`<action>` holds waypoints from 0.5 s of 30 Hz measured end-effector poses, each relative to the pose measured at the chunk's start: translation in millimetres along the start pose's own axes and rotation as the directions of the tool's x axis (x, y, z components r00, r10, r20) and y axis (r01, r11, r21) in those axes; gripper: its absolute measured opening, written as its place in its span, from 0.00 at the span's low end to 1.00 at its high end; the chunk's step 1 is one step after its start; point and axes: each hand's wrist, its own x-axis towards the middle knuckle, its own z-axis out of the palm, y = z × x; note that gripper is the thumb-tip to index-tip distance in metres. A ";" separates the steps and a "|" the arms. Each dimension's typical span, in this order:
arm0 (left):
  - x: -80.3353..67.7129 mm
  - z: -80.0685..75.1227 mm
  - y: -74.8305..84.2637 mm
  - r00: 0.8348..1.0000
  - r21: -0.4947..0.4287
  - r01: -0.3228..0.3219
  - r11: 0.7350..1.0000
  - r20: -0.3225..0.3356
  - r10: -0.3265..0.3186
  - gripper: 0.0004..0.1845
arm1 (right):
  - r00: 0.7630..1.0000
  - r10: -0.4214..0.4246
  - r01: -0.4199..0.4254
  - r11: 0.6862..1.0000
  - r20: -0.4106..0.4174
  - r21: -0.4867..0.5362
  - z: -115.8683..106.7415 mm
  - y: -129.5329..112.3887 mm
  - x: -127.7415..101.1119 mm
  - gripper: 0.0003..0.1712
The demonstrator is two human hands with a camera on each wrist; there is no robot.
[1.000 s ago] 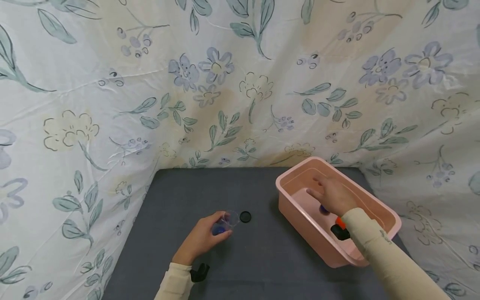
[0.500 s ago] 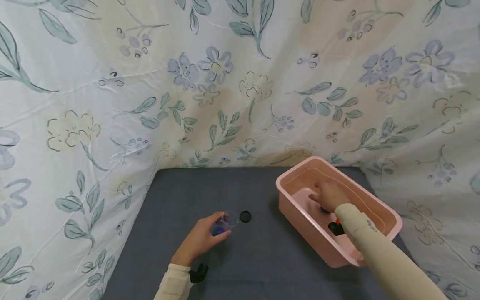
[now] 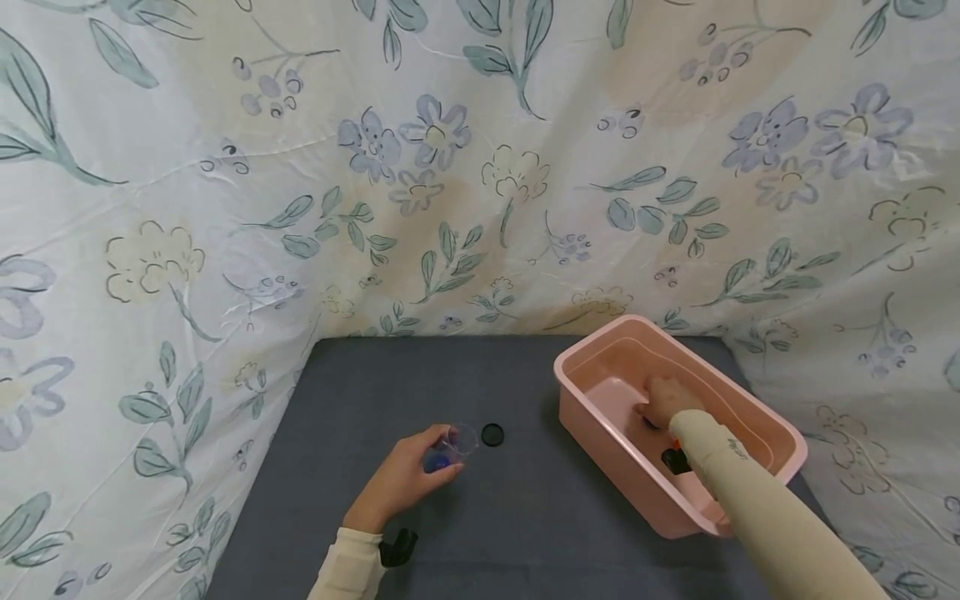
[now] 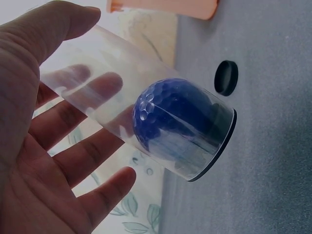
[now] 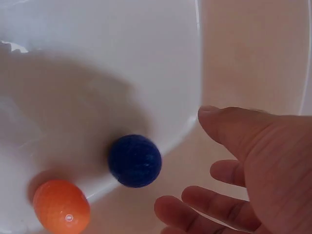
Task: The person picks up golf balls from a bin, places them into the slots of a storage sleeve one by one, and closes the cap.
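Observation:
My left hand [image 3: 408,471] holds a clear plastic tube [image 4: 105,44] above the table, thumb on one side and fingers round the other. A blue golf ball [image 4: 168,117] sits inside it, near the end closed by a black cap [image 4: 226,152]. My right hand [image 3: 670,402] is down in the pink bin [image 3: 611,467]. In the right wrist view its fingers are spread and bent slightly, apart from a blue ball [image 5: 134,161] on the bin floor. An orange dimpled ball [image 5: 62,207] lies beside that one, farther from the hand.
A loose round black cap [image 3: 492,434] lies on the dark grey table [image 3: 420,375], just right of the tube. The bin's raised walls surround my right hand. A floral cloth [image 3: 510,275] hangs behind the table and along both sides.
My right hand has moved lower into the bin and a little to the right, towards the blue ball. The left hand with the tube stays almost still.

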 end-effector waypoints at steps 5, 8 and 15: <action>0.8 -0.7 0.9 1.000 0.003 -0.002 1.000 0.007 0.002 0.24 | 1.000 0.006 -0.006 1.000 0.006 -0.018 1.6 7.3 2.6 0.19; 1.6 -1.7 1.8 1.000 0.007 0.001 1.000 0.008 -0.001 0.24 | 1.000 0.006 -0.005 1.000 0.008 -0.022 3.8 12.2 4.8 0.17; 5.7 -4.1 3.1 1.000 0.016 -0.010 1.000 0.010 0.010 0.24 | 0.999 0.038 -0.038 0.999 0.005 -0.013 19.4 30.3 17.2 0.14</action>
